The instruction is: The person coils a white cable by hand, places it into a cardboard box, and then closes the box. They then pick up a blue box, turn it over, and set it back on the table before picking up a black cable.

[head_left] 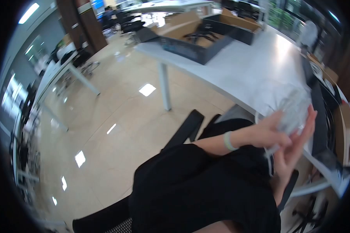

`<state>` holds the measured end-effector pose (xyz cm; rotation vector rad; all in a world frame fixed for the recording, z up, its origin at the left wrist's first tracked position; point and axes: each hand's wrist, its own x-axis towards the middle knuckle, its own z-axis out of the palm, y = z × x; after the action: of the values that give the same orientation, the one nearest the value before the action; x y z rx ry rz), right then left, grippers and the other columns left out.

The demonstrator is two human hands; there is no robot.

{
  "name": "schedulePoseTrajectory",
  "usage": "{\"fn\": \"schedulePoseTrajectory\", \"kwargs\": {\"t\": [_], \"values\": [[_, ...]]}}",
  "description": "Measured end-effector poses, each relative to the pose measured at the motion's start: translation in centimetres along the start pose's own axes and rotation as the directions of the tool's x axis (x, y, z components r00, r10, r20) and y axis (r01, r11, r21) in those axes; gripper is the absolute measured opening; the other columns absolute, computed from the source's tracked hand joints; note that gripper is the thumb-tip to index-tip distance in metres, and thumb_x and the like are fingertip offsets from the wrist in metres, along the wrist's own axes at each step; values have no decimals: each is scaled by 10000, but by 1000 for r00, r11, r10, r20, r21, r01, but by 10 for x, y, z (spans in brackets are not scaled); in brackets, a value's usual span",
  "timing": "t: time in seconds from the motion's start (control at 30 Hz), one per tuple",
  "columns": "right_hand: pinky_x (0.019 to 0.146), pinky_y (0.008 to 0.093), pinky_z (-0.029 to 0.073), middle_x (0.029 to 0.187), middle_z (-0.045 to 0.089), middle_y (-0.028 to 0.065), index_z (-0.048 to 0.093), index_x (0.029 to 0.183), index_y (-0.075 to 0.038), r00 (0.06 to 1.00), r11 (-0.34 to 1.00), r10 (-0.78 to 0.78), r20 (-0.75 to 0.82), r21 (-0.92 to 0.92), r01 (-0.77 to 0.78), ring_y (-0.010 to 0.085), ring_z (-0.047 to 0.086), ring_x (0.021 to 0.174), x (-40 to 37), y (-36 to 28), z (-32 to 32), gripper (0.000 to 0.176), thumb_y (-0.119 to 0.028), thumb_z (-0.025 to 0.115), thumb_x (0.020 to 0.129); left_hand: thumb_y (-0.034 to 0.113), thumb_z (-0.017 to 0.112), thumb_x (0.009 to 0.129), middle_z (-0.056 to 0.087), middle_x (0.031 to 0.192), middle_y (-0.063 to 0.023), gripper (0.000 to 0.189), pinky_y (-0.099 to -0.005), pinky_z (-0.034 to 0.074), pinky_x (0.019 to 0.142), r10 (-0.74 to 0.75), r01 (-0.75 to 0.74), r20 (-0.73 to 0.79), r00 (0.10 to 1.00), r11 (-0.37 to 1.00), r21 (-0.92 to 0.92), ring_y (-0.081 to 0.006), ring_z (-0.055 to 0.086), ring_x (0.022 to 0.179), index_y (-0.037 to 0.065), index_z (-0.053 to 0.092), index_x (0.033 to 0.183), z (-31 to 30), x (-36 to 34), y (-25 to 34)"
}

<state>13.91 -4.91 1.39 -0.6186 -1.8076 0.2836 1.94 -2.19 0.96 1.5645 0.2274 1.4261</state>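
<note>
A bundle of white cable (294, 108), blurred by motion and partly see-through as if in clear plastic, is between my two hands over the table's near edge. My left hand (269, 129), with a pale band on its wrist, closes on the bundle from the left. Under and to the right of it, my right hand (291, 153) presses against the bundle with its fingers stretched upward. One white strand (270, 165) hangs below the hands. The fingertips of my left hand are smeared and partly hidden.
On the white table (237, 72) stands an open black cardboard box (198, 52) with dark cables inside. Another open box (344, 134) holding coiled white cables lies along the right side. I sit in a black chair (188, 126); other desks stand at the left.
</note>
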Motion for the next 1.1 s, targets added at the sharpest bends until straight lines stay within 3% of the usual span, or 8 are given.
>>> {"fn": "schedulePoseTrajectory", "kwargs": {"t": [0.03, 0.07, 0.17, 0.33, 0.47, 0.67, 0.8, 1.1], "values": [[1003, 402, 199, 1383, 84, 180, 11, 1349, 6, 1000, 1000, 13, -14, -1, -13, 290, 167, 1278, -3, -1, 5, 960, -374, 601, 693, 174, 595, 656, 547, 701, -101, 307, -256, 428, 544, -393, 361, -72, 917, 892, -270, -145, 528, 588, -49, 502, 845, -3, -10, 6], [994, 415, 208, 1367, 97, 218, 76, 1333, 31, 998, 1000, -3, 62, -3, 4, 335, 159, 1268, -5, 0, 5, 971, -317, 659, 638, 160, 539, 702, 528, 633, -89, 229, -241, 406, 486, -191, 212, 105, 976, 945, -248, -138, 505, 524, -36, 483, 805, -25, -11, -9], [977, 419, 235, 1336, 104, 284, 198, 1305, 40, 976, 997, -50, 212, 66, 36, 411, 145, 1248, -12, 1, 18, 926, -251, 732, 607, 222, 435, 757, 399, 508, -42, 197, -255, 325, 434, 118, -187, -148, 982, 742, -643, -140, 372, 407, 26, 413, 763, -30, 1, 12], [807, 334, 438, 1199, 425, 202, 542, 1063, 3, 917, 992, -51, 396, 123, 2, 329, 469, 1065, -37, 34, 33, 363, 40, 581, 704, 127, 495, 771, 442, 513, -9, 126, -221, 342, 373, 141, -182, -139, 980, 359, -915, -81, 393, 357, 73, 383, 751, -80, 6, 34], [687, 292, 491, 989, 568, 146, 587, 966, 8, 946, 997, 25, 322, 55, -45, 241, 594, 788, -49, 51, 12, 297, 93, 542, 686, 108, 541, 789, 487, 473, -23, 173, -191, 367, 319, 167, -111, -111, 980, -10, -994, -77, 422, 328, 72, 384, 727, -97, 5, 39], [544, 202, 399, 761, 611, 65, 608, 982, -23, 973, 966, 199, -120, -140, -215, 107, 539, 621, -48, 78, -58, 221, 30, 517, 788, 156, 548, 810, 488, 447, -12, 184, -190, 399, 345, 286, -116, -62, 956, 175, -978, -78, 445, 329, 68, 395, 758, -124, -6, 55], [442, 120, 214, 758, 592, 32, 580, 1033, -13, 790, 930, 321, -522, 18, -366, -12, 323, 495, -69, 90, -116, 205, -64, 507, 847, 184, 540, 820, 475, 440, 7, 182, -193, 401, 361, 354, -175, -59, 933, 305, -936, -70, 442, 329, 75, 401, 779, -134, -14, 64], [399, 135, 202, 785, 594, 89, 558, 984, 11, 640, 866, 492, -590, 407, -290, -8, 304, 458, -56, 63, -112, 174, -85, 526, 843, 172, 524, 837, 449, 428, 9, 184, -203, 402, 338, 40, 195, 256, 966, 539, -819, -69, 434, 316, 60, 383, 797, -115, -25, 41]]}}
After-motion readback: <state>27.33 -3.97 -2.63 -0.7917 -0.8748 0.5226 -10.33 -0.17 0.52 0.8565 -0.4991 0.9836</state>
